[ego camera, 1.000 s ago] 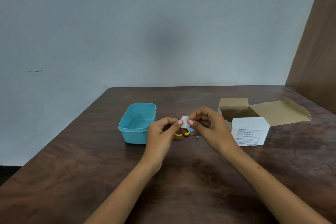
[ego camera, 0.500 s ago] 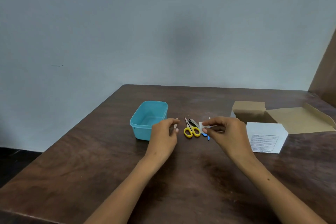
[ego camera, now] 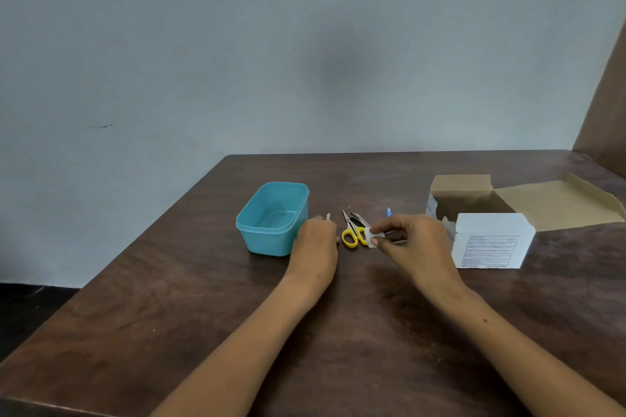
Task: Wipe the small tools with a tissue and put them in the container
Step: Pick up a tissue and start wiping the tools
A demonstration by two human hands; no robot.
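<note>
The left hand (ego camera: 315,240) pinches a small pale tool (ego camera: 328,216) — the teal container (ego camera: 271,218) lies just beside at its nine o'clock, nearer than the right hand (ego camera: 411,240), which holds the tissue (ego camera: 371,236).

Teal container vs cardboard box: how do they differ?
The teal container is plastic with rounded corners and no lid; the cardboard box is square-edged, its flaps folded open. The container sits left of the scissors, the box right. Both rest open on the table.
</note>
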